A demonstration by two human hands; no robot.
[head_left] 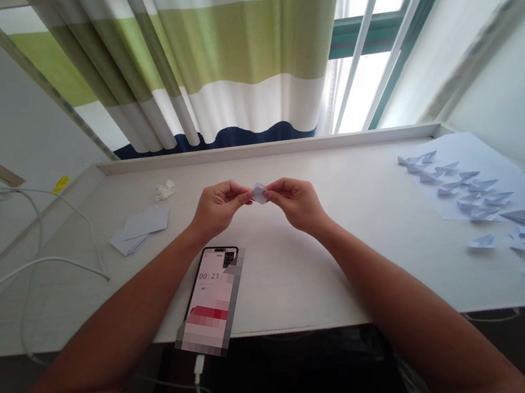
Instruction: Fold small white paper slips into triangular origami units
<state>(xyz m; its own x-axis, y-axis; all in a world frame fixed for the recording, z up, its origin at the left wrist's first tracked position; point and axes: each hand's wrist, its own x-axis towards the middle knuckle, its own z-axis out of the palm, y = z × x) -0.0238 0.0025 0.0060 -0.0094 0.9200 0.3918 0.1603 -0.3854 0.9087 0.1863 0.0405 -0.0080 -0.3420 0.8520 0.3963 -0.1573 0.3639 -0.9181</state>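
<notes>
Between my two hands, above the white desk, is a small piece of folded white paper (259, 192), roughly diamond-shaped. My left hand (218, 208) pinches its left corner between thumb and fingers. On the opposite corner, the thumb and forefinger of my right hand (298, 203) are closed. Several folded paper boats (480, 185) stand in a cluster at the right end of the desk, some of them on a larger white sheet (476, 151). To the left of my left hand lies a small stack of white paper pieces (141, 229).
A phone (214, 283) showing a timer lies near the front edge, with a white charging cable (198, 368) below it. Crumpled paper (165, 190) sits at the left. White cables (27, 263) cross the desk's left side. Behind the raised back edge hangs a striped curtain (249, 38).
</notes>
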